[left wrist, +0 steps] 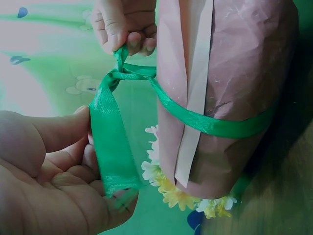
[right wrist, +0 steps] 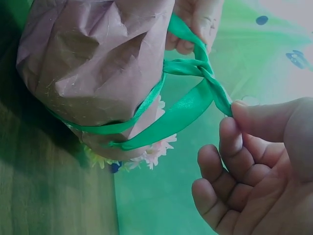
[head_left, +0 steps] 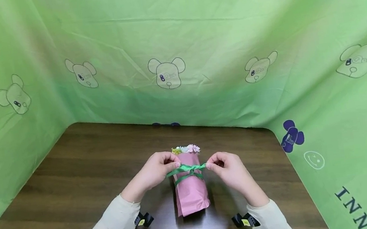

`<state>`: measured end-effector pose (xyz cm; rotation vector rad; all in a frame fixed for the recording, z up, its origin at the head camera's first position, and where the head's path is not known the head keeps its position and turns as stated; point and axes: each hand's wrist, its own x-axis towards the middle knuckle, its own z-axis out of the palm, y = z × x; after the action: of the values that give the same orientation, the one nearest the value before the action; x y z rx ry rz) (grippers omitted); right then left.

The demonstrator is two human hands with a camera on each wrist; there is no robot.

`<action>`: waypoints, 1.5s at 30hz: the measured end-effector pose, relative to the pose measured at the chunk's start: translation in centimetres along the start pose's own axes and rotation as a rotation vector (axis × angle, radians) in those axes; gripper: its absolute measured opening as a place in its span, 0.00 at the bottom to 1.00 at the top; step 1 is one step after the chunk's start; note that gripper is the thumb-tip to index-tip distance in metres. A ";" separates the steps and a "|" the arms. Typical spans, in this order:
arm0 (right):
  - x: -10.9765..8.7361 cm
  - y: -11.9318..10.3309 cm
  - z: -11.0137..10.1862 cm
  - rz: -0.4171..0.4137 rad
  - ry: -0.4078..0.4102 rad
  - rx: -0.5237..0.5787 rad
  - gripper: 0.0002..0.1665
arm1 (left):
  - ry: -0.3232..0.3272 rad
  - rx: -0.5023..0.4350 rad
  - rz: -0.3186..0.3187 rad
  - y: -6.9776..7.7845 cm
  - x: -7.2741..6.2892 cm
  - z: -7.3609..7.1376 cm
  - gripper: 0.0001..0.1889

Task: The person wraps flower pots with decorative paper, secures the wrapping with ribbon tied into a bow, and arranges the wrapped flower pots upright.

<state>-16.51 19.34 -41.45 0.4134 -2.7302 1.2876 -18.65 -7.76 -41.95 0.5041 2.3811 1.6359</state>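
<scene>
A bouquet wrapped in pink paper (head_left: 192,194) lies on the table, its small flowers (head_left: 193,149) showing at the far end. Round its middle runs a green ribbon (left wrist: 215,125), crossed into a loose knot (right wrist: 208,73) that stands off the paper. On the left of the bouquet, my left hand (head_left: 157,168) pinches one ribbon end between thumb and fingers; a flat tail hangs past the fingers in the left wrist view. My right hand (head_left: 227,168) pinches the other, twisted part of the ribbon on the right side. Between both hands the ribbon is stretched across the bouquet.
The dark wooden table (head_left: 105,152) spreads around the bouquet. Green cloth (head_left: 192,20) printed with bear heads hangs behind it and at both sides. Each wrist wears a black strap with a small camera, such as the left camera (head_left: 145,219).
</scene>
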 end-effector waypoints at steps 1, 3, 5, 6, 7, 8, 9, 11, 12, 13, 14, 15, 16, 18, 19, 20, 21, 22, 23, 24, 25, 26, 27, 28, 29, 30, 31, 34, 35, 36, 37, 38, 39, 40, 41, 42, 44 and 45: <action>0.0 0.0 -0.1 -0.002 0.000 0.000 0.06 | 0.001 0.001 -0.001 0.0 0.0 0.0 0.02; -0.1 0.0 -0.2 -0.001 -0.002 0.004 0.05 | 0.000 0.003 -0.003 -0.1 0.0 -0.1 0.03; -0.2 0.0 -0.2 0.008 -0.003 0.001 0.06 | 0.000 0.011 -0.001 -0.2 -0.1 -0.1 0.03; -0.3 0.1 -0.2 0.014 -0.004 -0.001 0.06 | -0.002 0.012 -0.003 -0.3 -0.1 -0.1 0.03; -0.4 0.2 -0.2 0.017 -0.007 -0.002 0.06 | -0.003 0.014 -0.008 -0.3 -0.1 -0.1 0.03; -0.4 0.2 -0.2 0.019 -0.009 -0.005 0.06 | 0.001 0.018 -0.013 -0.4 0.0 -0.1 0.03; -0.4 0.3 -0.3 0.020 -0.011 -0.009 0.06 | 0.004 0.026 -0.016 -0.4 0.0 -0.1 0.03; -0.4 0.3 -0.3 0.021 -0.011 -0.011 0.06 | 0.007 0.038 -0.025 -0.5 0.1 -0.2 0.03; -0.4 0.3 -0.4 0.021 -0.012 -0.011 0.06 | 0.008 0.046 -0.023 -0.5 0.1 -0.3 0.03; -0.3 0.3 -0.5 0.022 -0.013 -0.009 0.06 | 0.008 0.056 -0.023 -0.5 0.1 -0.4 0.04; -0.3 0.3 -0.5 0.023 -0.014 -0.009 0.06 | 0.008 0.067 -0.015 -0.5 0.2 -0.5 0.04; -0.3 0.3 -0.6 0.021 -0.017 -0.008 0.06 | 0.005 0.078 -0.012 -0.5 0.1 -0.6 0.04; -0.3 0.3 -0.6 0.019 -0.019 -0.006 0.06 | 0.003 0.082 -0.012 -0.5 0.1 -0.6 0.04; -0.3 0.3 -0.6 0.015 -0.024 -0.006 0.06 | 0.000 0.101 -0.007 -0.5 0.1 -0.7 0.04; -0.3 0.4 -0.7 0.013 -0.025 -0.008 0.06 | -0.003 0.107 -0.005 -0.5 0.1 -0.7 0.04; -0.3 0.4 -0.7 0.010 -0.025 -0.012 0.06 | -0.005 0.113 -0.004 -0.5 0.1 -0.8 0.04; -0.3 0.5 -0.7 0.006 -0.026 -0.016 0.06 | -0.006 0.115 -0.010 -0.6 0.1 -0.8 0.04; -0.3 0.6 -0.8 0.005 -0.026 -0.020 0.06 | -0.008 0.116 -0.008 -0.7 0.1 -0.8 0.04; -0.3 0.6 -0.8 0.002 -0.029 -0.022 0.06 | -0.010 0.121 -0.007 -0.7 0.1 -0.8 0.04; -0.3 0.7 -0.8 0.000 -0.032 -0.025 0.06 | -0.013 0.120 -0.008 -0.8 0.1 -0.8 0.04; -0.3 0.8 -0.9 -0.003 -0.033 -0.027 0.06 | -0.015 0.123 -0.003 -0.9 0.1 -0.8 0.04; -0.3 0.9 -0.9 -0.005 -0.035 -0.029 0.06 | -0.015 0.124 -0.002 -0.9 0.0 -0.8 0.04; -0.3 0.9 -0.9 -0.005 -0.037 -0.030 0.07 | -0.016 0.125 0.000 -1.0 0.0 -0.9 0.04; -0.4 1.0 -1.0 -0.004 -0.037 -0.031 0.07 | -0.018 0.128 0.004 -1.0 0.0 -0.9 0.04; -0.4 1.0 -1.0 -0.002 -0.037 -0.033 0.07 | -0.020 0.133 0.006 -1.0 0.0 -0.9 0.04; -0.4 1.1 -1.0 0.000 -0.035 -0.035 0.07 | -0.020 0.139 0.009 -1.0 0.0 -1.0 0.04; -0.4 1.1 -1.0 0.002 -0.036 -0.036 0.07 | -0.020 0.145 0.009 -1.1 0.0 -1.0 0.04; -0.4 1.2 -0.9 0.003 -0.046 -0.041 0.07 | -0.019 0.153 -0.001 -1.2 0.0 -1.2 0.05; -0.4 1.3 -0.9 0.002 -0.049 -0.043 0.07 | -0.017 0.154 -0.007 -1.2 0.0 -1.2 0.05; -0.4 1.3 -0.9 0.003 -0.050 -0.043 0.07 | -0.015 0.151 -0.014 -1.2 -0.1 -1.3 0.05; -0.4 1.3 -0.8 0.003 -0.050 -0.044 0.07 | -0.015 0.146 -0.015 -1.3 -0.1 -1.4 0.05; -0.5 1.3 -0.8 0.004 -0.049 -0.045 0.07 | -0.017 0.143 -0.012 -1.4 -0.1 -1.4 0.05; -0.5 1.4 -0.8 0.005 -0.046 -0.047 0.07 | -0.018 0.139 -0.013 -1.4 -0.1 -1.5 0.05; -0.5 1.4 -0.8 0.006 -0.045 -0.049 0.07 | -0.020 0.136 -0.014 -1.5 -0.1 -1.5 0.05; -0.5 1.5 -0.8 0.005 -0.045 -0.053 0.07 | -0.021 0.134 -0.014 -1.5 -0.1 -1.5 0.05; -0.6 1.6 -0.8 0.003 -0.044 -0.056 0.08 | -0.023 0.132 -0.013 -1.5 -0.1 -1.6 0.04; -0.6 1.7 -0.8 -0.001 -0.047 -0.060 0.07 | -0.023 0.132 -0.015 -1.7 -0.1 -1.6 0.04; -0.6 1.7 -0.8 -0.003 -0.048 -0.062 0.07 | -0.021 0.132 -0.019 -1.7 -0.2 -1.6 0.04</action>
<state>-16.44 21.10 -42.32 0.4486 -2.7995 1.2045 -19.34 -9.72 -42.99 0.5172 2.4813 1.4652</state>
